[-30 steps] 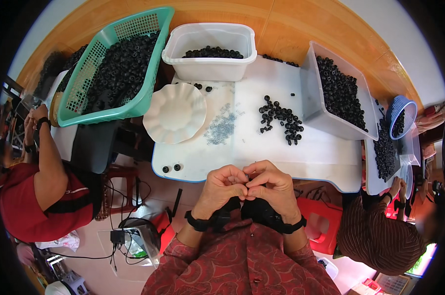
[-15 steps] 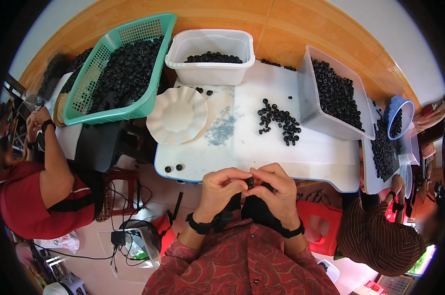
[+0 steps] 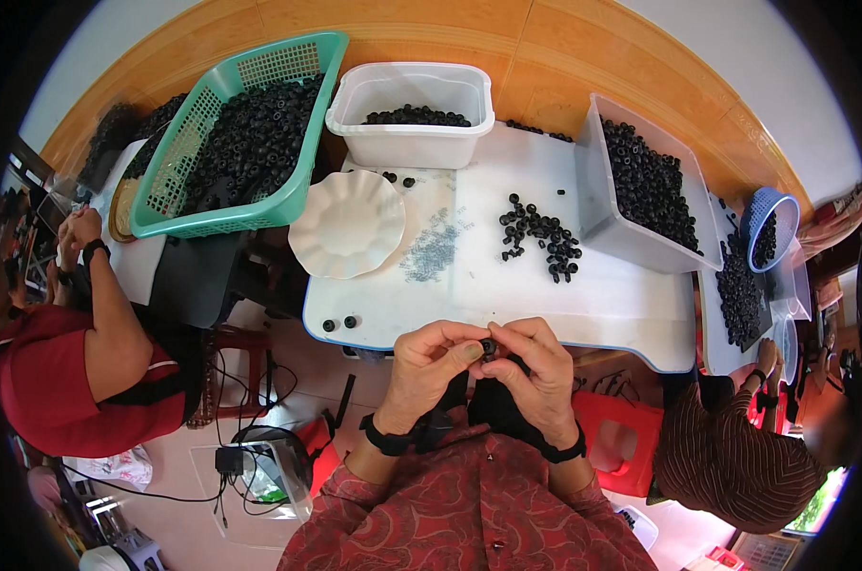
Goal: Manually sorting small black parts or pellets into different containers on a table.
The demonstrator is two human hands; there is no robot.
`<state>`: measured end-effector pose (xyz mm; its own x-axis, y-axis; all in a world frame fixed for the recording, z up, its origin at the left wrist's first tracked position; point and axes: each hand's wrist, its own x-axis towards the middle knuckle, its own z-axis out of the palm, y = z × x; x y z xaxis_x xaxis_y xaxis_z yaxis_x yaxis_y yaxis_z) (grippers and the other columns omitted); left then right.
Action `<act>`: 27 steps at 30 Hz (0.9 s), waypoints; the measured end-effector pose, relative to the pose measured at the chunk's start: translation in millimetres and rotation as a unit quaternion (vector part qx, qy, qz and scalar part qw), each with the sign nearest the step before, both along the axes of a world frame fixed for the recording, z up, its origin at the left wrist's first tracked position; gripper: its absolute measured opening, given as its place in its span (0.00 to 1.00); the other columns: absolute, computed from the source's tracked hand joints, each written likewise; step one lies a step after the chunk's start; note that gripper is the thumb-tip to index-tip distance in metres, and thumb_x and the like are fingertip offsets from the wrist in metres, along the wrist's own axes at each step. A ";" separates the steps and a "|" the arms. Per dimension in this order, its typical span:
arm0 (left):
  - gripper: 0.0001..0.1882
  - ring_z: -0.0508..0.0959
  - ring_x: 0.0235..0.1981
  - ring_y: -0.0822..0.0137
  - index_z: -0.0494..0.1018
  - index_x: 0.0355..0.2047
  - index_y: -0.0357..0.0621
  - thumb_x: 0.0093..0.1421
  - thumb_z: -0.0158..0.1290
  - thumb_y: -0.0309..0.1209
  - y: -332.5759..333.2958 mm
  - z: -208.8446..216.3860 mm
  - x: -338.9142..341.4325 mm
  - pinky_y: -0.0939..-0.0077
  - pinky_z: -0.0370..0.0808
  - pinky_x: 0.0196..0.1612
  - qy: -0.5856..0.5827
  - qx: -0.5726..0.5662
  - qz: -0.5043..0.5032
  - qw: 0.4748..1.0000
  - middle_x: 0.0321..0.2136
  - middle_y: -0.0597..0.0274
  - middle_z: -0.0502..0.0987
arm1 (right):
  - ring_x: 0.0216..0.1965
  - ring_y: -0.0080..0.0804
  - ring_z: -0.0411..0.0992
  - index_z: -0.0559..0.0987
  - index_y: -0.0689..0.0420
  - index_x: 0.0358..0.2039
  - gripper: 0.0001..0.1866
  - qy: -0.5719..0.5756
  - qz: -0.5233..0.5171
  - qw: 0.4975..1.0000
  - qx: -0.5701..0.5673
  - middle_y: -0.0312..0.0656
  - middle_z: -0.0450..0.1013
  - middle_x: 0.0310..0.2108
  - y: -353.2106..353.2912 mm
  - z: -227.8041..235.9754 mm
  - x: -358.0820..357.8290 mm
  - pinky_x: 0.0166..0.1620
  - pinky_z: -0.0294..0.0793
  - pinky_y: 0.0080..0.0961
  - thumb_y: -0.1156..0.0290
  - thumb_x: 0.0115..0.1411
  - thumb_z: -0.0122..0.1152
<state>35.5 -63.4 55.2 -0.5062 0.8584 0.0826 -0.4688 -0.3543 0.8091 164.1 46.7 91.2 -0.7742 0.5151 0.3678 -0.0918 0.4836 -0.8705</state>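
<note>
On the far left of my head view, away from my spot, I see a person in a red shirt (image 3: pixel 79 400) with both hands close together. Next to them is a big green basket (image 3: pixel 212 226) full of little black pieces (image 3: pixel 259 133). A wavy white plate (image 3: pixel 347 225) sits by it on the white table (image 3: pixel 564 319), and two black rings (image 3: pixel 351 322) lie at the near edge. A white tub (image 3: pixel 412 149) behind has black pieces at the bottom. Then comes the left hand (image 3: pixel 426 369), its thumb and finger pinching a small round black part (image 3: pixel 489 347). The right hand (image 3: pixel 540 376) pinches the same part from the other side (the fingers hide some of it from me). The part is held up just past the table's near edge. Farther right there's a loose bunch of black bits (image 3: pixel 545 228), then a tall, cloudy bin (image 3: pixel 631 233) with lots more. Last, I see a person in a striped brown top (image 3: pixel 740 457) and a blue basket (image 3: pixel 788 224).
</note>
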 end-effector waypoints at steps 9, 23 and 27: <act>0.13 0.77 0.30 0.76 0.69 0.48 0.32 0.63 0.54 0.21 3.3 0.9 1.7 0.85 0.75 0.34 -0.029 0.002 -0.004 1.000 0.32 0.60 0.78 | 0.34 0.27 0.74 0.78 0.61 0.50 0.22 -0.006 0.002 1.000 0.030 0.42 0.71 0.39 1.7 -1.4 -1.1 0.36 0.77 0.20 0.78 0.53 0.68; 0.23 0.73 0.31 0.80 0.69 0.55 0.34 0.59 0.59 0.21 3.1 -1.4 4.0 0.87 0.72 0.35 0.004 -0.010 -0.054 0.998 0.34 0.65 0.76 | 0.23 0.27 0.73 0.79 0.61 0.45 0.18 0.023 -0.055 0.993 0.101 0.42 0.72 0.30 -0.4 -2.9 0.4 0.26 0.73 0.22 0.74 0.53 0.69; 0.34 0.71 0.35 0.79 0.66 0.60 0.35 0.52 0.65 0.22 10.0 0.8 1.7 0.85 0.71 0.40 0.102 0.057 -0.065 0.991 0.39 0.65 0.74 | 0.24 0.27 0.74 0.79 0.61 0.44 0.17 -0.006 -0.056 0.993 0.107 0.43 0.75 0.29 -0.9 0.8 3.7 0.27 0.73 0.22 0.76 0.52 0.70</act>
